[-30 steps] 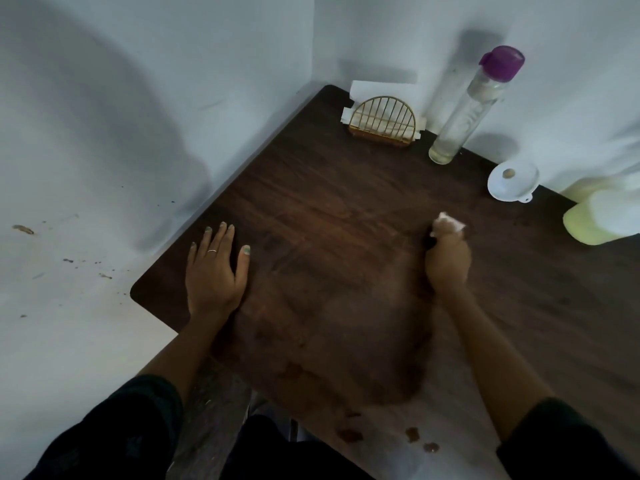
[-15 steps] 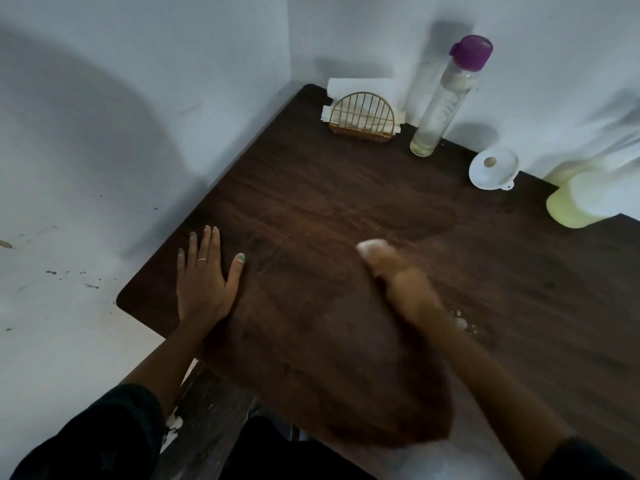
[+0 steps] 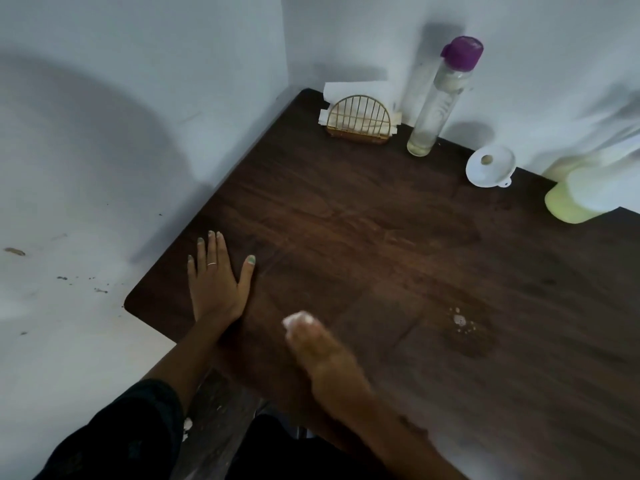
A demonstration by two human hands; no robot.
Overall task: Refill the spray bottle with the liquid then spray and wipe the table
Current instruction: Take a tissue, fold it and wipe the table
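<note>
Dark wood-grain table fills a corner between two pale, scuffed walls, and the wire napkin holder at its far corner serves as the landmark; just right of that holder stands the clear spray bottle with its purple cap on, upright against the wall with only a shallow yellowish layer visible at its base; further right of the holder lies a white funnel on its rim, and beyond that, at the frame's edge, a pale yellow-green refill container (blurred, its top lost against the wall). Judging by this layout, refilling and spraying look finished and the wiping step is in hand; the left hand lies flat with straight fingers on the table, well in front of the holder near the left edge, bracing; the right hand, smeared by motion, sits just beside it toward the near edge with a white wad, probably a tissue, at its fingertips, though the blur hides whether the fingers pinch it. A damp patch with small foamy droplets lies well to the right of that hand; the next move likely calls for a sweep rightward across that patch, pressing evenly so the droplets are not merely pushed about.
</note>
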